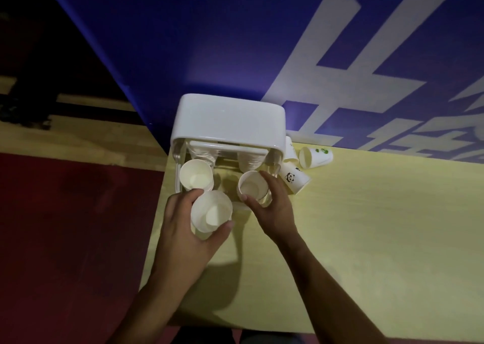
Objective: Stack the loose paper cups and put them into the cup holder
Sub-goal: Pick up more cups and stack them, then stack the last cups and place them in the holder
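A short stack of white paper cups (211, 210) is gripped mouth-up by the left hand (183, 228), kept ready beside the white plastic cup holder (227, 121). Another white paper cup (252, 186) is clasped by the right hand's (272, 207) fingers at the holder's front, apparently being seated. 3 loose panda-printed cups (294, 178) lie tipped on the yellow bench (366, 225).

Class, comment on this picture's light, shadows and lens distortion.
Head view: dim overall, brightest on the white cup holder and yellow table; the left hand and right hand cast soft shadows toward the near edge; the wide lens slants the blue wall; floor nearly black.
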